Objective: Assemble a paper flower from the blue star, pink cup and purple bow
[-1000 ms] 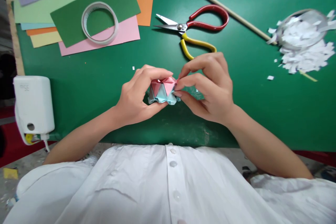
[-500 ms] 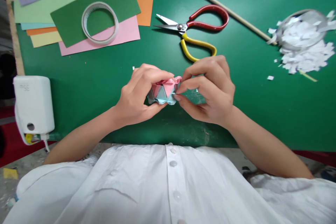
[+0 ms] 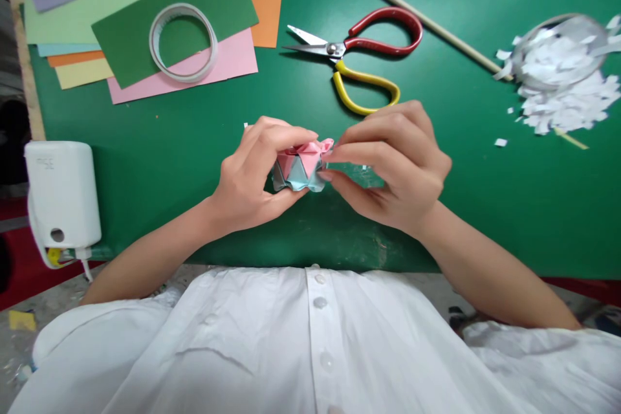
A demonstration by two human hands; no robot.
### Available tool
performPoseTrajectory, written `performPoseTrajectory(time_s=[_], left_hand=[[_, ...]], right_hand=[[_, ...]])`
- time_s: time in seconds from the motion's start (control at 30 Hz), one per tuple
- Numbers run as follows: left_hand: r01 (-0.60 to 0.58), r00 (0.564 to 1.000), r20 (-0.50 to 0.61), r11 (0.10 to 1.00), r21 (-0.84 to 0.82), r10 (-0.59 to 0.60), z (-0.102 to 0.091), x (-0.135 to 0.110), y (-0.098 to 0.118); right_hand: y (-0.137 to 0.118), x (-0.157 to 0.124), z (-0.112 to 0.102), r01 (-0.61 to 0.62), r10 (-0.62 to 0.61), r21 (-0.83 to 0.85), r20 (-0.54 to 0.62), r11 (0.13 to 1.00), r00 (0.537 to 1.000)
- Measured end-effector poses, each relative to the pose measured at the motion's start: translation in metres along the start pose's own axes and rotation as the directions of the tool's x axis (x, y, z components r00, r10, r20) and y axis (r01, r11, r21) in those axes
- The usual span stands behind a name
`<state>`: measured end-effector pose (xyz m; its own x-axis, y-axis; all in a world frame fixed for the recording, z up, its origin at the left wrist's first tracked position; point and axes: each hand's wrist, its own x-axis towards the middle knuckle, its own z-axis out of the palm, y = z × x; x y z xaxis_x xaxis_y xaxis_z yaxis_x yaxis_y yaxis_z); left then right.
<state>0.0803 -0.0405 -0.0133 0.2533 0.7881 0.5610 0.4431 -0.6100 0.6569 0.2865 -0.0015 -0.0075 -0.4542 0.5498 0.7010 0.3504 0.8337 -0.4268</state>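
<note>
A small folded paper piece (image 3: 301, 167), pink on top and pale blue below, is held just above the green mat (image 3: 169, 149). My left hand (image 3: 255, 171) wraps round its left side, thumb below and fingers over the top. My right hand (image 3: 392, 168) pinches a pink flap at its right edge between thumb and forefinger. Both hands are closed on the piece. The far side of the paper piece is hidden by my fingers.
Scissors (image 3: 359, 55) with one red and one yellow handle lie beyond my hands. A tape roll (image 3: 183, 42) rests on a stack of coloured paper sheets (image 3: 145, 19) at the back left. A wooden stick (image 3: 439, 29) and white paper scraps (image 3: 563, 87) lie right. A white device (image 3: 61, 194) sits left.
My right hand has slid slightly right and rotated while keeping its pinch on the pink flap. The paper piece has turned a little in my left hand.
</note>
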Motion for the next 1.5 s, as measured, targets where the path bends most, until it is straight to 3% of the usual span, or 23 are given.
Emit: performPoseTrajectory(time_s=[0.1, 0.2, 0.4, 0.57, 0.77, 0.87, 0.97, 1.1, 1.23, 1.33, 1.5], left_hand=[[0.015, 1.0, 0.001, 1.0, -0.019, -0.015, 0.0, 0.001, 0.0], [0.002, 1.0, 0.0, 0.999, -0.034, -0.002, 0.0, 0.002, 0.0], [-0.013, 0.999, -0.047, 1.0, 0.003, 0.013, 0.001, 0.002, -0.001], [0.021, 0.998, -0.064, 0.999, 0.025, -0.02, 0.001, 0.0, -0.002], [0.097, 0.992, -0.072, 0.995, -0.034, -0.099, 0.001, -0.003, 0.001], [0.133, 0.987, -0.088, 0.991, -0.011, -0.134, 0.0, -0.003, 0.002], [0.156, 0.982, -0.112, 0.988, 0.002, -0.154, -0.001, -0.003, 0.001], [0.129, 0.983, -0.129, 0.992, 0.002, -0.128, 0.0, -0.003, 0.001], [0.171, 0.977, -0.133, 0.985, 0.034, -0.165, 0.001, -0.003, 0.005], [0.181, 0.977, -0.122, 0.983, 0.039, -0.175, 0.001, -0.002, 0.005], [-0.021, 0.998, -0.053, 1.0, 0.016, 0.022, -0.001, 0.005, 0.001]], right_hand=[[-0.002, 0.003, -0.001, -0.063, 0.064, -0.025, 0.053, 0.998, 0.997], [-0.002, 0.004, -0.001, -0.053, 0.051, 0.036, 0.06, 0.998, 0.997], [0.001, -0.001, 0.001, 0.043, -0.038, 0.102, -0.052, 0.994, 0.998], [-0.001, -0.005, -0.001, 0.153, -0.156, -0.048, -0.079, 0.987, 0.985], [-0.003, -0.008, -0.002, 0.13, -0.141, -0.118, -0.088, 0.984, 0.986], [0.001, -0.006, 0.001, 0.271, -0.291, -0.134, -0.165, 0.953, 0.943], [0.003, -0.001, 0.003, 0.422, -0.45, -0.185, -0.156, 0.888, 0.879], [0.001, 0.006, 0.0, 0.465, -0.514, -0.268, -0.159, 0.844, 0.843], [-0.003, 0.009, -0.008, 0.535, -0.561, -0.253, -0.038, 0.806, 0.827], [-0.005, 0.008, -0.011, 0.561, -0.583, -0.243, -0.024, 0.791, 0.812], [-0.004, 0.002, -0.008, 0.429, -0.448, -0.223, -0.038, 0.875, 0.893]])
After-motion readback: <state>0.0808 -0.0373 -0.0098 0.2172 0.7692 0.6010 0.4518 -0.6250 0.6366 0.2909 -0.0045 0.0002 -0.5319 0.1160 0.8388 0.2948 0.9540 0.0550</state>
